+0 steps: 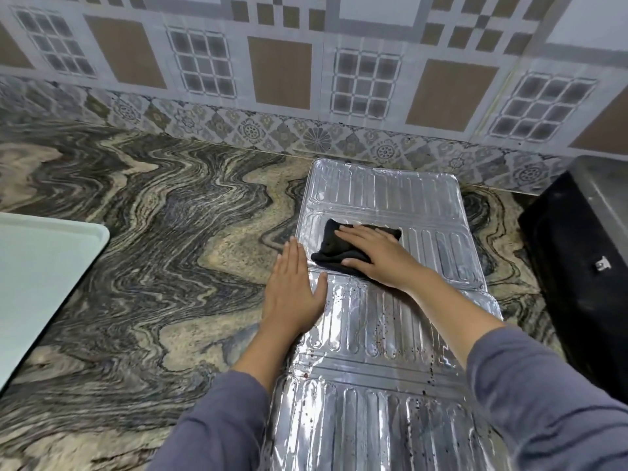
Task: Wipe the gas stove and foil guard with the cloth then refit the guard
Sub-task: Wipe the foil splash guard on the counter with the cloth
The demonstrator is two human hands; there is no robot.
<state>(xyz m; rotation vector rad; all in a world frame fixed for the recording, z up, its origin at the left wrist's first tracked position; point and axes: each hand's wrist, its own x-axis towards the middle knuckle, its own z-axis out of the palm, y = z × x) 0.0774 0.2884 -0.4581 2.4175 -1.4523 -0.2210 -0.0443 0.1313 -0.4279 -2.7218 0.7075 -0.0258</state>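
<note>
A long silver foil guard [380,338] lies flat on the marbled counter, its ribbed panels running from the wall toward me. Dark specks dot its nearer panels. A folded black cloth [331,248] rests on the middle panel. My right hand [377,258] lies flat on top of the cloth, fingers together, pressing it against the foil. My left hand [294,290] is flat, palm down, on the guard's left edge, half on the counter. The black gas stove [577,266] stands at the right edge, partly out of view.
The swirled grey and tan stone counter [163,253] stretches to the left. A pale tray or board [40,273] juts in at the left edge. A patterned tiled wall [306,79] closes off the back.
</note>
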